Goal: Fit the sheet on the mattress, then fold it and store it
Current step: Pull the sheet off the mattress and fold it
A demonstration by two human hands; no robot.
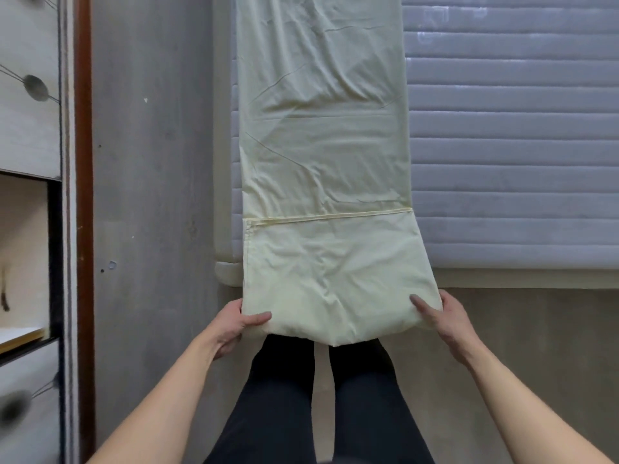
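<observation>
Pale-yellow sheet (321, 162) strip lies along mattress (512, 145); left hand (234, 324), right hand (445, 318) pinch near corners

matt creased cloth sheet (321, 155), quilted mattress (512, 145)

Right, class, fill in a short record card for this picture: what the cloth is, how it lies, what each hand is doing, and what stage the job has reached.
Cloth: pale yellow-green cotton sheet, folded into a long narrow strip
Position: lies lengthwise on the grey quilted mattress, near end hanging over the edge
Left hand: pinches the near left corner, thumb on top
Right hand: pinches the near right corner, thumb on top
Stage: folding under way, not yet stored
Nearby: pale wooden drawer unit to the left
</observation>
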